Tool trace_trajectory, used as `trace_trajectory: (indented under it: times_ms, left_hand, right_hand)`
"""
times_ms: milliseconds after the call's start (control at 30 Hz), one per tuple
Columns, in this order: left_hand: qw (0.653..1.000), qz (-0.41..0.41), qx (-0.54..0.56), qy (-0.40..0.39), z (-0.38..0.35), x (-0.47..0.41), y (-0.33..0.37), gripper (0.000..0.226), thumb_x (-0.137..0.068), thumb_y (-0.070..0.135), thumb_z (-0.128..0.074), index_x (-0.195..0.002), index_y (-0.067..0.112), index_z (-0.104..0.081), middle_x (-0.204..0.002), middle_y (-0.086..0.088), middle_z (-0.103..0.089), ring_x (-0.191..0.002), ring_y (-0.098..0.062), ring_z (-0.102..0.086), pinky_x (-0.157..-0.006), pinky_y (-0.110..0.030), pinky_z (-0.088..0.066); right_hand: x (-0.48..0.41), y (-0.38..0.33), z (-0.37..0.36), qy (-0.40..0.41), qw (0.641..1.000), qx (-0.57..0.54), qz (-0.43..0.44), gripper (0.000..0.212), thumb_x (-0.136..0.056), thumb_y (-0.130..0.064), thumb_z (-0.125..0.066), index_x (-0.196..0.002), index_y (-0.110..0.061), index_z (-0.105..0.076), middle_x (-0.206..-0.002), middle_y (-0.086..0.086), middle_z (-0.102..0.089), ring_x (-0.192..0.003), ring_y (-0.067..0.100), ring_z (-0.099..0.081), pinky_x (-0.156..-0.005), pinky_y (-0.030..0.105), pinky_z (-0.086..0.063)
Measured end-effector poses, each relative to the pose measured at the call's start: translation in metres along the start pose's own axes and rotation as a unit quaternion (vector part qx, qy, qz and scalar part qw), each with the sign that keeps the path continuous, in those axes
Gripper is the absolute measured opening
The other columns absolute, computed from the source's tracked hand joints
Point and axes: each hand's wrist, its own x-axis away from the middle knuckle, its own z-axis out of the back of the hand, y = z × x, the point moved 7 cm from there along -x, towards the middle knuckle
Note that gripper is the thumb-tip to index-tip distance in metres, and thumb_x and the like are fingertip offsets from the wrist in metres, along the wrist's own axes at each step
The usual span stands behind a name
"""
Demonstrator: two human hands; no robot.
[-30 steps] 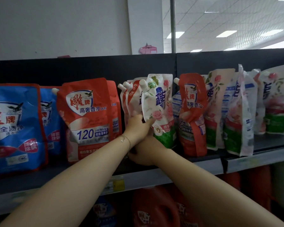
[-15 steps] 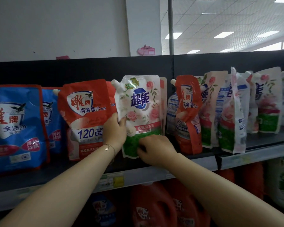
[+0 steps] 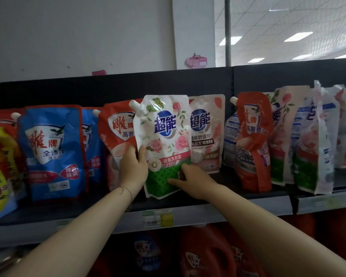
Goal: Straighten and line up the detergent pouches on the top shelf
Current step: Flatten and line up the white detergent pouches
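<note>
A white rose-printed detergent pouch [image 3: 164, 136] with a green base stands upright and faces front at the middle of the top shelf [image 3: 248, 204]. My left hand [image 3: 133, 168] grips its left edge, thumb on the front. My right hand [image 3: 190, 179] pinches its lower right part at the green band. A pink and white pouch [image 3: 207, 134] stands just behind it to the right. A red pouch [image 3: 116, 136] leans behind its left side.
Blue pouches [image 3: 52, 150] stand further left, and a yellow pack [image 3: 0, 168] sits at the far left. To the right a crumpled red pouch [image 3: 252, 144] and several white pouches [image 3: 312, 144] stand turned sideways. Red jugs [image 3: 206, 254] fill the shelf below.
The white rose pouch turned from side-on to face front and now stands a little further forward and lower. The pink and white pouch behind it has come into view. The camera swung left.
</note>
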Motion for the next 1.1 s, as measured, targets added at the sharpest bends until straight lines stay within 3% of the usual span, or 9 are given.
trace_trajectory:
  times_ms: [100,167,300,467,600,700,833,967,1100]
  left_hand:
    - [0.999,0.043,0.023,-0.024,0.007,-0.010,-0.031,0.050,-0.080,0.076,-0.041,-0.085,0.033,-0.065,-0.114,0.009,-0.058,-0.115,-0.016,-0.050,-0.102,-0.038,-0.041]
    - [0.997,0.047,0.032,-0.053,0.008,-0.010,-0.039,0.047,-0.080,0.074,-0.045,-0.088,0.034,-0.067,-0.109,0.018,-0.057,-0.119,-0.013,-0.046,-0.109,-0.037,-0.034]
    - [0.991,0.054,0.066,-0.099,0.000,-0.010,-0.037,0.034,-0.085,0.065,-0.049,-0.094,0.036,-0.065,-0.103,0.017,-0.066,-0.106,-0.014,-0.059,-0.101,-0.041,-0.044]
    - [0.998,0.065,-0.006,-0.005,0.007,-0.014,-0.038,0.044,-0.083,0.061,-0.055,-0.091,0.018,-0.059,-0.099,0.003,-0.062,-0.102,-0.022,-0.058,-0.089,-0.046,-0.051]
    - [0.999,-0.005,0.003,0.045,0.016,-0.007,-0.013,0.025,-0.085,0.034,-0.065,-0.084,0.013,-0.051,-0.085,0.002,-0.055,-0.082,-0.019,-0.055,-0.073,-0.037,-0.050]
    - [0.993,-0.094,-0.040,0.053,0.023,0.007,0.011,0.033,-0.085,0.020,-0.065,-0.067,0.015,-0.039,-0.064,0.002,-0.043,-0.058,-0.012,-0.041,-0.056,-0.030,-0.037]
    - [0.969,-0.219,-0.117,0.002,0.020,0.027,0.030,0.024,-0.086,0.015,-0.063,-0.070,0.012,-0.045,-0.069,0.001,-0.047,-0.060,-0.012,-0.043,-0.069,-0.005,-0.031]
    - [0.932,-0.317,-0.142,-0.103,-0.009,0.039,0.048,0.016,-0.089,0.021,-0.059,-0.078,0.016,-0.048,-0.076,0.005,-0.047,-0.064,-0.012,-0.047,-0.056,-0.019,-0.039]
    - [0.921,-0.340,-0.094,-0.169,-0.041,0.051,0.065,0.016,-0.089,0.024,-0.057,-0.080,0.019,-0.045,-0.075,0.011,-0.042,-0.064,-0.008,-0.044,-0.057,-0.023,-0.039]
  right_hand:
    - [-0.007,-0.005,-0.002,0.005,1.000,0.021,-0.001,0.038,-0.088,-0.052,-0.059,-0.088,-0.017,-0.046,-0.083,-0.004,-0.048,-0.079,0.017,-0.052,-0.065,0.030,-0.039]
    - [-0.010,-0.006,-0.002,0.009,0.999,0.032,-0.006,0.039,-0.088,-0.053,-0.058,-0.088,-0.016,-0.047,-0.083,-0.003,-0.049,-0.080,0.018,-0.053,-0.066,0.030,-0.039]
    - [-0.012,-0.010,-0.006,0.027,0.999,0.039,-0.020,0.039,-0.088,-0.052,-0.059,-0.087,-0.015,-0.047,-0.083,-0.001,-0.050,-0.079,0.020,-0.054,-0.065,0.031,-0.040]
    - [-0.005,-0.005,-0.002,0.016,0.999,0.005,-0.037,0.040,-0.085,-0.055,-0.061,-0.094,-0.017,-0.051,-0.093,-0.002,-0.055,-0.085,0.017,-0.056,-0.073,0.033,-0.049]
    - [0.007,-0.002,0.010,-0.007,0.997,0.072,-0.036,0.032,-0.088,-0.054,-0.058,-0.091,-0.023,-0.051,-0.090,-0.005,-0.053,-0.087,0.018,-0.056,-0.068,0.031,-0.044]
    - [0.015,-0.001,0.013,0.006,0.993,0.115,-0.039,0.025,-0.091,-0.047,-0.056,-0.088,-0.022,-0.051,-0.088,-0.003,-0.053,-0.085,0.020,-0.057,-0.065,0.030,-0.042]
    - [0.024,-0.004,0.021,0.038,0.987,0.146,-0.046,0.022,-0.092,-0.043,-0.053,-0.086,-0.022,-0.049,-0.085,-0.003,-0.052,-0.079,0.020,-0.052,-0.065,0.031,-0.042]
    - [0.033,-0.008,0.040,0.120,0.976,0.178,-0.027,0.022,-0.092,-0.040,-0.050,-0.084,-0.020,-0.049,-0.082,-0.001,-0.056,-0.073,0.021,-0.054,-0.059,0.030,-0.040]
    - [0.051,-0.002,0.058,0.176,0.966,0.185,-0.034,0.024,-0.094,-0.039,-0.047,-0.083,-0.018,-0.052,-0.073,-0.002,-0.056,-0.067,0.021,-0.054,-0.053,0.029,-0.035]
